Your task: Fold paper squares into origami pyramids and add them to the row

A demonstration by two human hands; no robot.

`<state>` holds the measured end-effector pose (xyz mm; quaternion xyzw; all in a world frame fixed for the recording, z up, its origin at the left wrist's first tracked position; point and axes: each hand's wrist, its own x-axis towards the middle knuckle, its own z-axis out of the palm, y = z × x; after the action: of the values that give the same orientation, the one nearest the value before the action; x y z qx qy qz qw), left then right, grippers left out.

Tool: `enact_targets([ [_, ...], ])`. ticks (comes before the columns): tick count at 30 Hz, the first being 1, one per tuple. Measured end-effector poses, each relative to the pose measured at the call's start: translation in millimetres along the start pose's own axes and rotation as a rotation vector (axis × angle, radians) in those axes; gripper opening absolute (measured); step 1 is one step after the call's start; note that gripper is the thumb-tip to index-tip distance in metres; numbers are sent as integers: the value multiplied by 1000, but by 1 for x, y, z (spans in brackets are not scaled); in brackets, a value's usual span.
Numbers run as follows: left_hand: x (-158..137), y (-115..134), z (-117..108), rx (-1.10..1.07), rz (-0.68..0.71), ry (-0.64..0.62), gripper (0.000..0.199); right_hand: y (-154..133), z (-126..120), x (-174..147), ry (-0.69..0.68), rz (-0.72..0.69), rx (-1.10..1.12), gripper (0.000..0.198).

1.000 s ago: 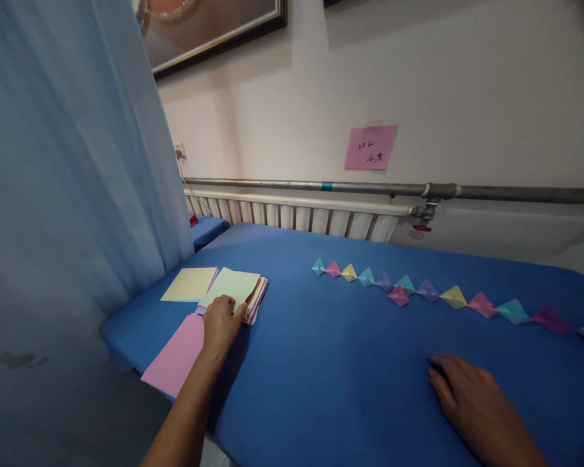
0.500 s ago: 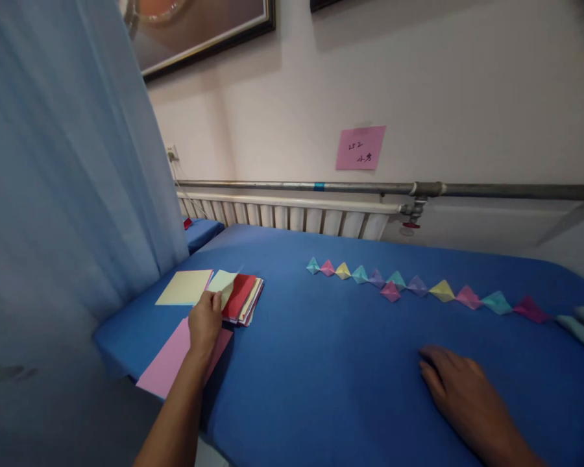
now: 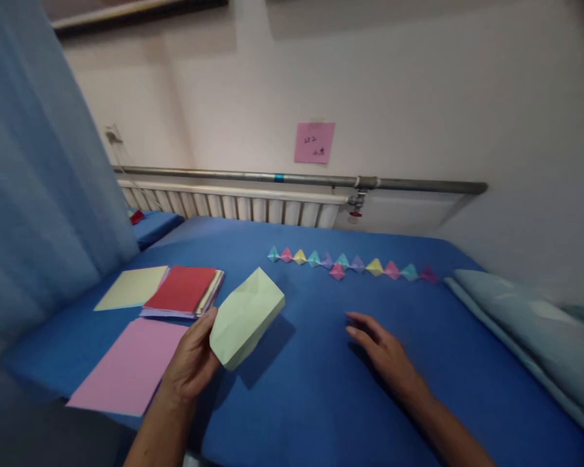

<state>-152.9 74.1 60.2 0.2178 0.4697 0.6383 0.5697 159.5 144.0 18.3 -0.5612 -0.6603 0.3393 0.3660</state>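
Note:
A creased, pale green sheet of paper (image 3: pixel 248 314) is pinched by my left hand (image 3: pixel 192 357), held tilted above the blue bed cover (image 3: pixel 302 395). My right hand (image 3: pixel 382 350) hovers over the cover to the right of the sheet, holding nothing, with thumb and fingers apart. Left of my left hand lies a stack of coloured paper with a red sheet (image 3: pixel 182 288) on top. Pink paper (image 3: pixel 129 366) lies nearer to me, partly behind my left wrist. Beyond the stack is a pale yellow sheet (image 3: pixel 131 288).
A row of small folded paper diamonds (image 3: pixel 314 258) in several colours runs along the far side of the bed. A light blue pillow (image 3: pixel 530 331) lies at the right. A radiator (image 3: pixel 243 207) and pipe line the wall; a blue curtain (image 3: pixel 39 155) hangs at left.
My left hand has lifted the pale green sheet off the stack and brought it rightward, uncovering the red sheet. My right hand has moved inward with its fingers more spread. The view has turned right.

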Motion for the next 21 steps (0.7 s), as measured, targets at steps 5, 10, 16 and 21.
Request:
enact_targets([
  [5, -7, -32, 33, -18, -259, -125, 20, -27, 13, -28, -179, 78, 616, 44],
  [10, -14, -38, 51, 173, -236, -370, 33, -46, 6, -50, -163, 131, 734, 42],
  [16, -42, -29, 38, 649, 167, -848, 43, -42, -24, -92, 15, -193, 514, 7],
  [21, -59, -67, 16, 1045, 652, -909, 31, -23, -32, -130, -99, -400, 265, 16],
])
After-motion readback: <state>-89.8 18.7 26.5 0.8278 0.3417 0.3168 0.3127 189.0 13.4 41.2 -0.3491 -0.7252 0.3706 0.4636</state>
